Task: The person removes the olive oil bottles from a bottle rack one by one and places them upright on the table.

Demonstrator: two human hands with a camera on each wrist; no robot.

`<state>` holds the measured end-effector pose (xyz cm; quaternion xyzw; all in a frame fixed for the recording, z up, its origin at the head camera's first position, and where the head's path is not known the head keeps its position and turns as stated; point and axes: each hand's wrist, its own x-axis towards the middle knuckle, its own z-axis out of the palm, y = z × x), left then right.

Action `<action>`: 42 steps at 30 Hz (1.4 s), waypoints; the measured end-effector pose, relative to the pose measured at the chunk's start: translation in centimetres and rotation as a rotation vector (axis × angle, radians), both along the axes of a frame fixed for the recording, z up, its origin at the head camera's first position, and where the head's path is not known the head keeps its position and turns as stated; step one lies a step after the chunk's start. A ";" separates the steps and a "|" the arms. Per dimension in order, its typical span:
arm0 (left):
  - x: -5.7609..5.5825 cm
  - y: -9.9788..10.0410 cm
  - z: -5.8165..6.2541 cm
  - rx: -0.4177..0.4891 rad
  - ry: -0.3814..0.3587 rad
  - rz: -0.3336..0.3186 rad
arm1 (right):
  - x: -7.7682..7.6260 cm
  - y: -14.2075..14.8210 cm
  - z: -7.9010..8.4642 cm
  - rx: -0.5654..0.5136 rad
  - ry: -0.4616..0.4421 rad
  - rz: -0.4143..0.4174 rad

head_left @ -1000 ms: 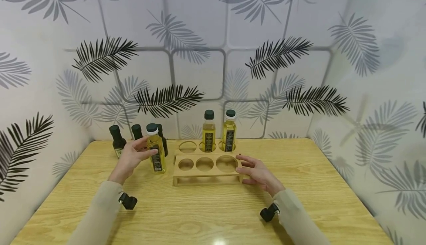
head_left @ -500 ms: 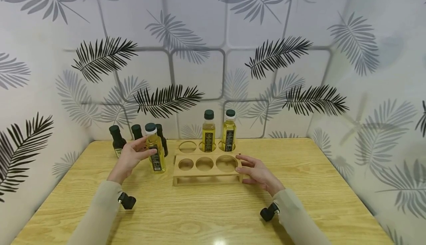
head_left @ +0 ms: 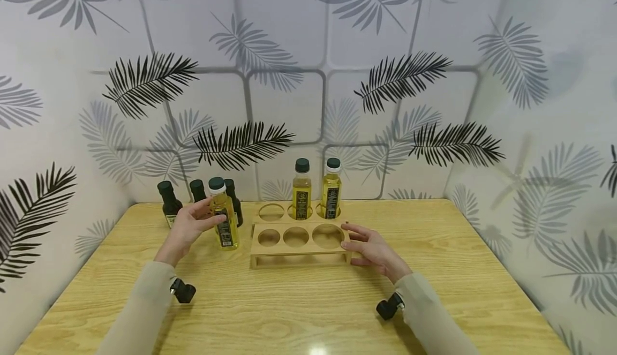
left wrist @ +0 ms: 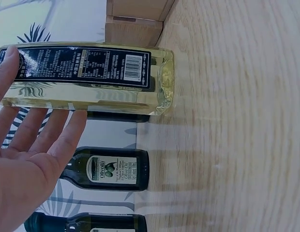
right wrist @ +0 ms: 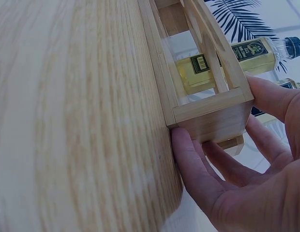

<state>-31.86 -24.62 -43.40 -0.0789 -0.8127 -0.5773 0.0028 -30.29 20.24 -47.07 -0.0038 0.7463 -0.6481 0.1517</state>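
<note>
My left hand (head_left: 187, 229) grips a bottle of yellow oil (head_left: 224, 225), thumb on one side and fingers on the other. This bottle has a dark green cap and black label, and leans slightly left beside the rack. In the left wrist view its barcode label (left wrist: 92, 65) faces the camera, its base near the tabletop. A two-tier wooden bottle rack (head_left: 301, 250) stands at the middle of the table. Two similar oil bottles, one (head_left: 302, 191) central and one (head_left: 332, 191) at right, stand in its back row. My right hand (head_left: 376, 250) holds the rack's right end, fingers against the end panel (right wrist: 217, 121).
Behind the left hand stand three dark green bottles: one at far left (head_left: 170, 204), one partly hidden by the hand (head_left: 197, 190), one behind the held bottle (head_left: 233, 197). The back-left hole (head_left: 271, 212) and three front holes of the rack hold no bottles. A patterned wall (head_left: 289, 103) rises behind the table.
The held oil bottle has shifted a little left, its cap tilting further left. The left hand moves slightly with it. My right hand and the rack stay in place.
</note>
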 end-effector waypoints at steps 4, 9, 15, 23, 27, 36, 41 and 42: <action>0.0 0.0 0.0 0.005 0.005 -0.004 | 0.0 0.0 0.0 0.000 0.002 0.002; 0.1 0.1 0.1 -0.006 0.018 0.013 | -0.1 0.0 0.0 -0.005 0.001 0.005; 0.3 0.3 0.7 -0.009 0.094 0.093 | -0.1 0.0 -0.1 -0.006 0.004 0.004; 0.8 1.1 1.7 0.059 0.240 0.267 | 0.0 -0.1 0.0 -0.011 0.002 0.006; 1.1 1.8 2.1 0.156 0.300 0.376 | 0.0 -0.1 0.1 -0.005 0.002 0.010; 1.7 3.8 2.4 0.259 0.346 0.396 | -0.1 0.0 0.1 -0.004 0.006 0.007; 1.8 4.7 2.1 0.277 0.392 0.343 | 0.1 0.0 0.2 -0.005 0.005 0.002; 1.8 4.9 2.1 0.279 0.396 0.337 | 0.1 0.0 0.2 -0.007 0.004 0.001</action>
